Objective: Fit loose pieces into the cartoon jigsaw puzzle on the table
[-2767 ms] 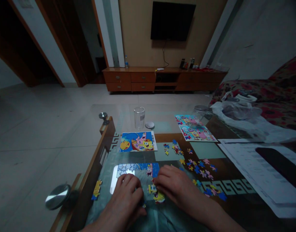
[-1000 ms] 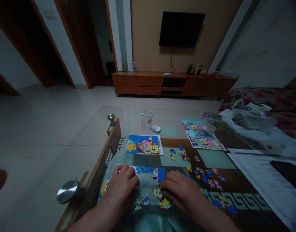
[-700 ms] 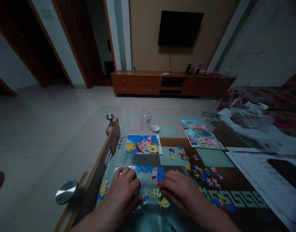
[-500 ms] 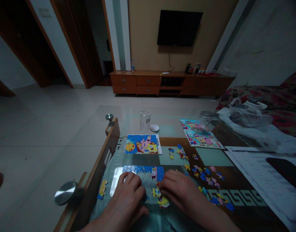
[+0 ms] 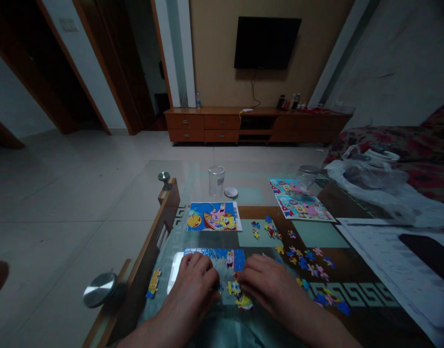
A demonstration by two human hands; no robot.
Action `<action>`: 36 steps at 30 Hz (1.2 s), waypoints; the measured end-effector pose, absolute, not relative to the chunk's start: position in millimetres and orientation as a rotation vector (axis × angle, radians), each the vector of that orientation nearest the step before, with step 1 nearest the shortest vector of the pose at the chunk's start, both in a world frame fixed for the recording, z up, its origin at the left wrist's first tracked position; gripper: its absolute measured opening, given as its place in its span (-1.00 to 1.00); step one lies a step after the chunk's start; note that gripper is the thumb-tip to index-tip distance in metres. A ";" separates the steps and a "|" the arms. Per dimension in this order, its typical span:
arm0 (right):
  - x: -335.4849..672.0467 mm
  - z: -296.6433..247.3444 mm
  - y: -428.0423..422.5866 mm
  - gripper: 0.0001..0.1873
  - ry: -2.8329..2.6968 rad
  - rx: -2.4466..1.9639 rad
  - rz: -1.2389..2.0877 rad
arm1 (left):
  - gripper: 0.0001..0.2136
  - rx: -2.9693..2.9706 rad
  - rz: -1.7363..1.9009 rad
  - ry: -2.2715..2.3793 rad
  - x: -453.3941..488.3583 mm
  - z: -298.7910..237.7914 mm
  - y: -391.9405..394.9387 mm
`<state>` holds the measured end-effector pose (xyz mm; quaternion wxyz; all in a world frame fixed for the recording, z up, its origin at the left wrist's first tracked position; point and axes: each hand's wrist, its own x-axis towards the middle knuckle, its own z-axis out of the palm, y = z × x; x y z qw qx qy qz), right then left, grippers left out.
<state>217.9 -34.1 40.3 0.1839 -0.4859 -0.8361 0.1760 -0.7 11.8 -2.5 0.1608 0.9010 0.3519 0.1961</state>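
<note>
My left hand [image 5: 196, 285] rests curled on the glass table, its fingertips turned inward beside small blue puzzle bits; what its pinched fingers hold is hidden. Opposite it, my right hand [image 5: 270, 282] is closed at the edge of a yellow jigsaw piece cluster [image 5: 243, 300], fingertips touching it. Above and between both hands lies a joined blue strip of jigsaw puzzle [image 5: 238, 259] with a pink figure. A pair of joined yellow-and-blue pieces [image 5: 154, 282] lies left of my left hand. A white rectangular object [image 5: 175, 270] is partly covered by that hand.
Loose jigsaw pieces [image 5: 312, 261] are scattered to the right. Beyond the hands are a picture card [image 5: 214, 216], a clear jar [image 5: 216, 181], a white lid [image 5: 231, 193] and two colourful sheets [image 5: 305, 208]. Papers [image 5: 381, 261], a dark phone-like object [image 5: 428, 256] and plastic bags [image 5: 374, 183] lie right.
My left thumb has drawn in toward the fingers, and that hand has shifted slightly right. My right hand stays almost still beside the yellow pieces.
</note>
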 end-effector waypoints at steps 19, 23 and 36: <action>218.0 40.1 -34.0 -0.83 -2.364 -1.355 0.464 | -0.74 2.630 0.528 1.034 -7.4 0.3 16.2; 217.9 40.0 -33.8 -0.82 -2.357 -1.359 0.458 | -0.78 2.595 0.424 1.029 -9.2 3.3 17.8; 218.0 41.5 -33.9 -0.84 -2.359 -1.360 0.435 | -0.82 2.538 0.367 1.081 -6.9 7.3 15.7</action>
